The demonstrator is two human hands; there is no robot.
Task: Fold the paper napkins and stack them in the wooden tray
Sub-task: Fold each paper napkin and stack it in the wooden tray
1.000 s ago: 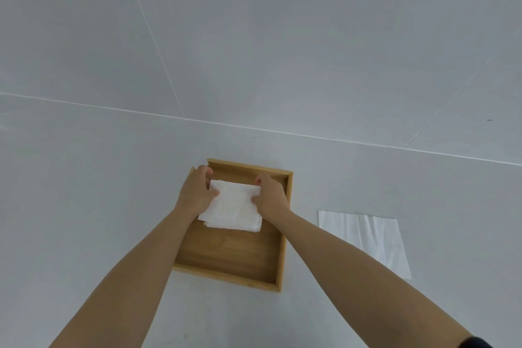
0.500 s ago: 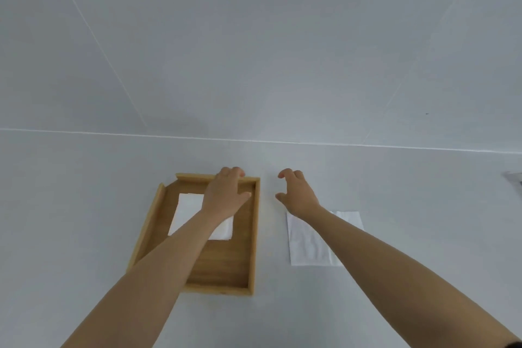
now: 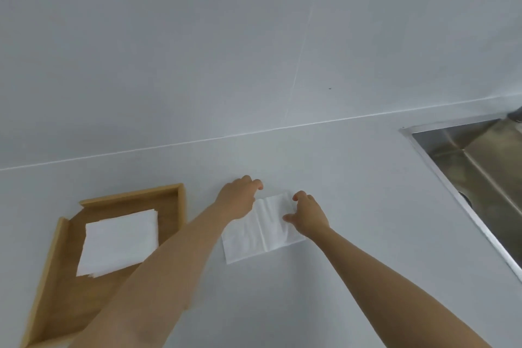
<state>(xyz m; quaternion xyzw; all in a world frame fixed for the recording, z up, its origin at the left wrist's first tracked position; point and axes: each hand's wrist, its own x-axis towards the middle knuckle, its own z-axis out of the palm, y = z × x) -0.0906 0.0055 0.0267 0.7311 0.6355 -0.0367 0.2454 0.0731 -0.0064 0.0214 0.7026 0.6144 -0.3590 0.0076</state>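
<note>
Your left hand, near the centre of the frame, rests over the upper left corner of an unfolded napkin, fingers curled downward and loosely spread; whether they pinch the paper cannot be told. Your right hand lies on the napkin's right part, fingers half open and bent, touching the paper without gripping it. The napkin lies flat on the pale worktop, a crease running down its middle. At lower left sits the wooden tray, holding a stack of folded napkins in its upper half. A steel sink fills the right edge.
</note>
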